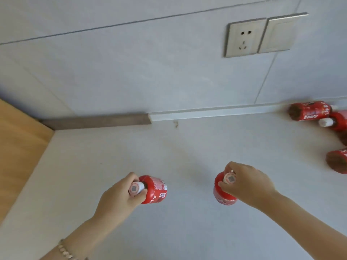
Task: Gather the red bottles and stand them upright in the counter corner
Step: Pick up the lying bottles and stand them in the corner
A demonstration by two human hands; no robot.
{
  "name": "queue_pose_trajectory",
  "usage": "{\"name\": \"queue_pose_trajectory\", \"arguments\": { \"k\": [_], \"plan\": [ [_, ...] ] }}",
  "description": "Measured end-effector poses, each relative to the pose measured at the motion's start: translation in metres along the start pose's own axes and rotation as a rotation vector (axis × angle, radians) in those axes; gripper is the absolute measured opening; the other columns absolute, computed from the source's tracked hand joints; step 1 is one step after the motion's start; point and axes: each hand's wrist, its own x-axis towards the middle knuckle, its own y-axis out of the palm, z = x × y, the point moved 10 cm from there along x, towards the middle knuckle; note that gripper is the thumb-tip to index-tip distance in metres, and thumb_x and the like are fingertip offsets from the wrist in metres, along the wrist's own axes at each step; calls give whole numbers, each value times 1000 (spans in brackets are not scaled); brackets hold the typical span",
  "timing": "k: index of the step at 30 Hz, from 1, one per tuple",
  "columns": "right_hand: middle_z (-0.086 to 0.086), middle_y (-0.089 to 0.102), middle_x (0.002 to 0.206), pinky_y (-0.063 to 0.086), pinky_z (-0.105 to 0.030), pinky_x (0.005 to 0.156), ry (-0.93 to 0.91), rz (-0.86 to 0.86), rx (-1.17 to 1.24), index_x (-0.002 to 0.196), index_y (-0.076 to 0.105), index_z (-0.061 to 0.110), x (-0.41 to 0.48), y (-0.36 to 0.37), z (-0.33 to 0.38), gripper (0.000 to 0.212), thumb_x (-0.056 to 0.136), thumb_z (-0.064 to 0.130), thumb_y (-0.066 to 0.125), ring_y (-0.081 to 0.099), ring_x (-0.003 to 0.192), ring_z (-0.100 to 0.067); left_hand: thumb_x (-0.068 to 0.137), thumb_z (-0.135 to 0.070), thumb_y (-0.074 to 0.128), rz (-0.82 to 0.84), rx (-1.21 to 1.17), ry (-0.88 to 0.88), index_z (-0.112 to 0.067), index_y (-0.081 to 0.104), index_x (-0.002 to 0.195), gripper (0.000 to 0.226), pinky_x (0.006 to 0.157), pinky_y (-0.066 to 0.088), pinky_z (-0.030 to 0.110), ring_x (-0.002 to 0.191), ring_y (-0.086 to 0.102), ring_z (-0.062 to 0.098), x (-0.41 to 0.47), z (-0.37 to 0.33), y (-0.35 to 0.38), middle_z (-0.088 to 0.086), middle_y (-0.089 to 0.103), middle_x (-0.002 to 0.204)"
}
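Left hand [120,196]: forearm slanting up from the lower left, fingers curling round the cap and neck of the left bottle [155,190].
Right hand [246,184]: forearm slanting up from the lower right, fingertips pinching the cap of the right bottle [223,197].
Red bottles: five showing. Two are being held upright, low in the frame over the surface [187,231]. Three are lying at the right edge: wall bottle [309,113], middle bottle [338,122], near bottle [338,162].
Wall plates: two, upper right.
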Motion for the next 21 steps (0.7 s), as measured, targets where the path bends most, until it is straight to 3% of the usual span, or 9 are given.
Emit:
{"name": "queue_pose_trajectory", "arguments": {
  "k": [4,8,12,15,21],
  "plan": [
    [16,54,83,34,-16,50,-35,20,-15,89,45,37,15,43,107,16,81,45,57,56,76,-11,80,-26,63,-97,-45,-31,-24,53,81,11,56,37,20,64,53,11,8,102,-65,-5,59,70],
    [15,54,84,34,-16,49,-43,30,5,91,46,38,31,79,206,17,81,47,58,57,76,-10,80,-26,63,-137,-40,-42,-18,54,84,12,58,36,20,74,57,20,36,193,-117,1,61,77],
    [12,54,90,45,-18,60,-61,83,15,95,50,37,52,112,290,19,82,46,59,59,83,-12,83,-22,60,-189,-90,-18,-23,47,84,13,59,36,24,78,52,18,80,257,-154,-6,53,80],
    [11,54,92,53,-22,69,-53,84,20,106,54,32,73,130,336,26,83,44,59,59,85,-12,86,-20,58,-212,-114,4,-19,48,90,11,70,44,31,88,57,24,129,290,-167,4,58,95],
    [2,62,116,53,-27,79,-24,28,80,115,54,23,119,147,419,34,87,41,57,60,95,-17,89,-23,56,-211,-106,-23,-17,46,93,13,75,50,37,94,59,29,208,340,-188,12,61,99]
  ]
}}
